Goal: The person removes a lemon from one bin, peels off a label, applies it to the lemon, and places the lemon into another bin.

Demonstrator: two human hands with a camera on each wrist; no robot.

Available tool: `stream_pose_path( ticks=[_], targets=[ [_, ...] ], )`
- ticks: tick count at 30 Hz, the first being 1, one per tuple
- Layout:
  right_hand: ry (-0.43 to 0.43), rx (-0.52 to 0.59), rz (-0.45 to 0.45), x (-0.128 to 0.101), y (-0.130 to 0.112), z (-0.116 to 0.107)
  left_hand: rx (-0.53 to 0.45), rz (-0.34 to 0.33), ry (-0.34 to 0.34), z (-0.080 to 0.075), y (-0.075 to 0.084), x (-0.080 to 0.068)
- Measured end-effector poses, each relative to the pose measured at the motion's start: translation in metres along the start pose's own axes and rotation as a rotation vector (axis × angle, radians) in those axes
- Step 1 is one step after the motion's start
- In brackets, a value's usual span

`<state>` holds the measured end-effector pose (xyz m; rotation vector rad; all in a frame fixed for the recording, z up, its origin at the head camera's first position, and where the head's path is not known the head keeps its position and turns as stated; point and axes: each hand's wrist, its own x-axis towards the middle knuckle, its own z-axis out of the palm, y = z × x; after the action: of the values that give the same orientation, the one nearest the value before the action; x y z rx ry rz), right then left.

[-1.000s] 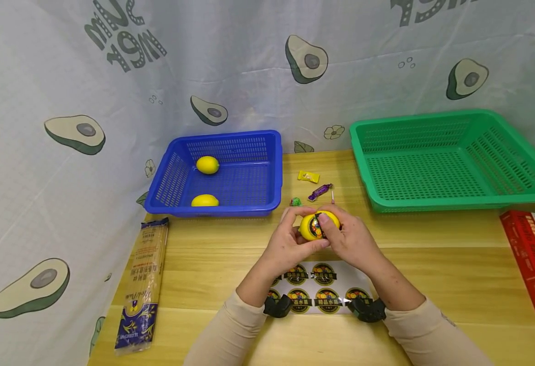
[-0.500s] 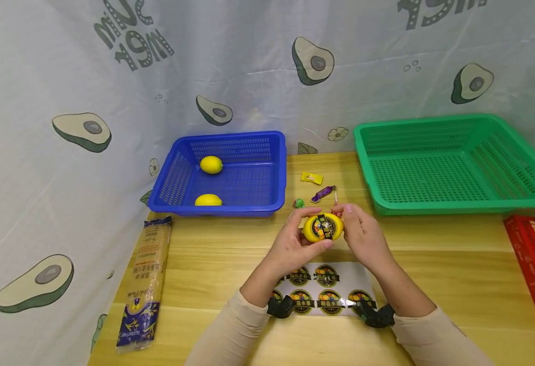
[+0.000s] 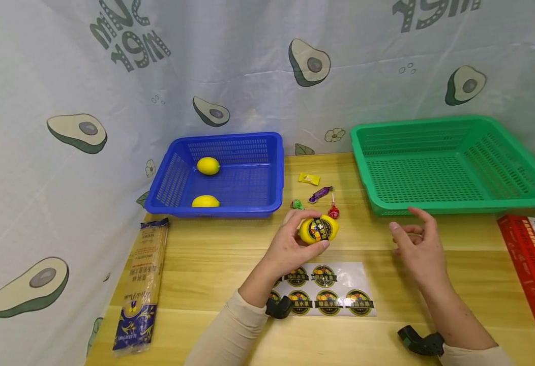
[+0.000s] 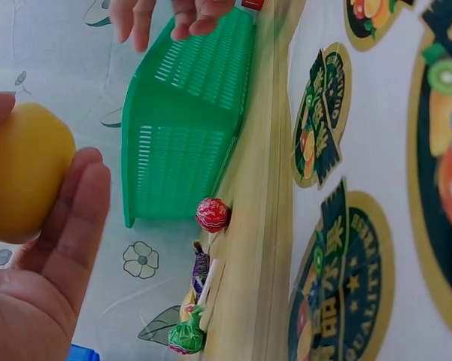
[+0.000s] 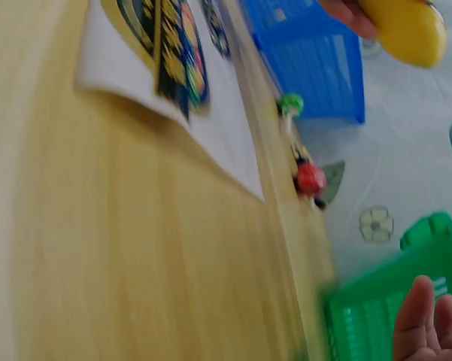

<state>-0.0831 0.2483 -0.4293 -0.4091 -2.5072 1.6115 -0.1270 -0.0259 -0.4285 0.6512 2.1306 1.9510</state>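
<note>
Yellow lemon [image 3: 319, 230], stickered, gripped in your left hand [image 3: 292, 244]; your right hand [image 3: 418, 246] hovers empty, fingers loosely spread.

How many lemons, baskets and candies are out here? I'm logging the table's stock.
Lemons: 3, with two in the blue basket at and, and one stickered in the left hand
Baskets: 2, blue and green
Candies: 4
Total: 9
</note>
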Motion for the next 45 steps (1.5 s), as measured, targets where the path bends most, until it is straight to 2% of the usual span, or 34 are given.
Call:
stream_pose_path(
  ticks=[5, 9, 13, 19, 23, 27, 32, 36, 41, 45],
  targets=[
    [0.071, -0.005, 0.084, 0.019, 0.009, -0.023, 0.047, 0.004, 0.008, 0.000, -0.001, 0.000],
    [0.125, -0.031, 0.123, 0.035, 0.013, -0.034, 0.154, 0.017, 0.016, 0.000, -0.002, 0.000],
    [0.145, -0.024, 0.143, 0.043, 0.015, -0.038, 0.235, 0.009, 0.007, 0.000, -0.004, 0.000],
    [0.183, 0.047, 0.186, 0.043, 0.016, -0.037, 0.275, -0.018, -0.021, 0.002, -0.004, 0.002],
    [0.195, 0.153, 0.225, 0.041, 0.014, -0.037, 0.351, -0.019, -0.087, 0.006, 0.002, 0.013],
    [0.198, 0.214, 0.245, 0.040, 0.012, -0.038, 0.469, 0.031, -0.176, 0.014, 0.018, 0.039],
    [0.204, 0.186, 0.247, 0.041, 0.012, -0.038, 0.608, 0.106, -0.268, 0.029, 0.045, 0.087],
    [0.224, 0.170, 0.260, 0.045, 0.012, -0.035, 0.696, 0.102, -0.305, 0.045, 0.059, 0.123],
    [0.230, 0.149, 0.275, 0.046, 0.011, -0.032, 0.825, 0.105, -0.312, 0.064, 0.059, 0.158],
    [0.226, 0.143, 0.264, 0.046, 0.011, -0.032, 0.984, 0.099, -0.324, 0.077, 0.053, 0.175]
  ],
)
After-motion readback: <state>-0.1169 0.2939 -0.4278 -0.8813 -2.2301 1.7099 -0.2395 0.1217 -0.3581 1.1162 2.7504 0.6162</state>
